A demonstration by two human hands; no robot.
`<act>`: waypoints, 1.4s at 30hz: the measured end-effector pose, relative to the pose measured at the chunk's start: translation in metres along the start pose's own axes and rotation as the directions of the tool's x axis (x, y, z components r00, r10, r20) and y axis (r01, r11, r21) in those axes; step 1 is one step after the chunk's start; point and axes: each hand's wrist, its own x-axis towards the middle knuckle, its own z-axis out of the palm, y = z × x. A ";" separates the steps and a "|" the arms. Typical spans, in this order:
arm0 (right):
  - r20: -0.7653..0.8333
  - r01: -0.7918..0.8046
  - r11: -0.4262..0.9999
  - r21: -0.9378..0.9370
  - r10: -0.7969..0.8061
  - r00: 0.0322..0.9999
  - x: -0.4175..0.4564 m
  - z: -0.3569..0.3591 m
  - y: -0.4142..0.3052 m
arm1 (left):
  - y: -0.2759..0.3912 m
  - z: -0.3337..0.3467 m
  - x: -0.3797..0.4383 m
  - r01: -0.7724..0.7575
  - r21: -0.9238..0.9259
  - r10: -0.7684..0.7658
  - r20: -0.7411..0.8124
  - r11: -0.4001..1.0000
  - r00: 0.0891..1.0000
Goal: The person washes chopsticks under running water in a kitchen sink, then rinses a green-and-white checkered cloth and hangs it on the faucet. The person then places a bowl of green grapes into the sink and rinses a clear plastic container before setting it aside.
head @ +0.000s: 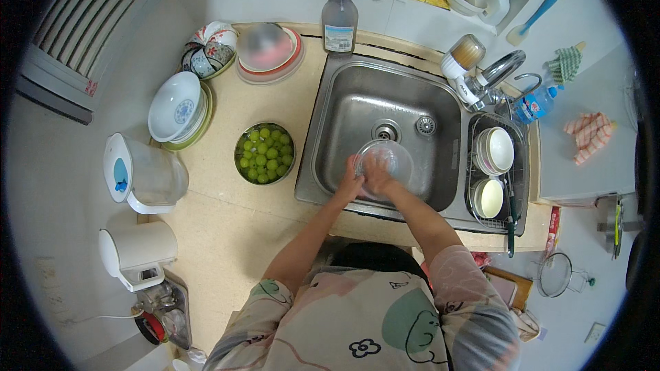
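Observation:
A clear round bowl (401,167) is tilted low in the stainless steel sink (350,98), near its front wall. My left hand (352,179) grips the bowl's left rim. Inside the bowl lies my right hand (376,171), its fingers spread against the inner surface and partly blurred through the clear wall. Just beyond the bowl is the drain (385,130), with a round overflow grate (426,125) to its right. On the counter left of the sink stands a metal bowl (238,165) of green grapes (264,152) in water.
The faucet (502,67) with a filter rises at the back right. A wire rack (477,216) holds small bowls (499,149). A bottle (340,15) stands behind the sink. Stacked dishes (178,108), a pitcher (154,175) and a kettle (142,247) line the counter's left side.

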 end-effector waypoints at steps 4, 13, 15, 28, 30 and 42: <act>0.241 0.354 0.911 0.211 -0.399 0.885 -0.006 -0.004 0.008 | -0.025 -0.005 0.003 0.008 0.060 -0.007 -0.017 0.998 1.000; 0.701 0.172 0.925 -0.340 0.127 0.702 -0.015 -0.085 -0.017 | -0.049 0.006 0.014 0.037 0.097 -0.015 -0.223 0.995 0.975; 0.581 0.202 0.914 -0.351 0.044 0.813 -0.008 -0.062 0.005 | -0.030 0.011 0.025 -0.017 0.186 0.055 -0.204 0.982 0.977; 0.196 0.191 0.817 -0.544 -0.097 0.976 0.059 0.043 0.078 | 0.000 0.005 0.067 0.214 0.479 -0.118 -0.223 0.851 0.968; 0.128 -0.128 0.817 -0.562 0.239 0.963 0.058 0.063 0.076 | -0.007 0.009 0.073 0.073 0.554 0.057 -0.214 0.829 0.975; 0.439 0.497 0.838 -0.225 -0.368 0.820 0.064 0.021 0.074 | -0.003 0.011 0.076 0.137 0.630 0.051 -0.271 0.764 0.961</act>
